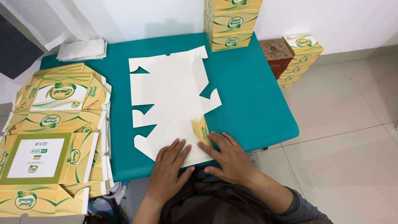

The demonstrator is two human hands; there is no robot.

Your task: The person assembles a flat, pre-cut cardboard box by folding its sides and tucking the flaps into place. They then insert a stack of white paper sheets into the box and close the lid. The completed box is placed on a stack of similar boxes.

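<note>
A flat white die-cut carton blank [174, 99] lies printed side down on the teal table [248, 95]. My left hand [170, 164] rests palm down on its near edge, fingers spread. My right hand [228, 157] presses beside it at the near right corner, where a small yellow-and-green flap [202, 132] is folded up and over against my fingertips. Neither hand grips anything; both press flat on the blank.
A pile of unfolded yellow carton blanks [54, 132] covers the table's left side. Folded white papers [83, 49] lie at the far left corner. Assembled yellow boxes [230, 23] stand stacked at the far edge; more boxes [296, 56] sit on the tiled floor to the right.
</note>
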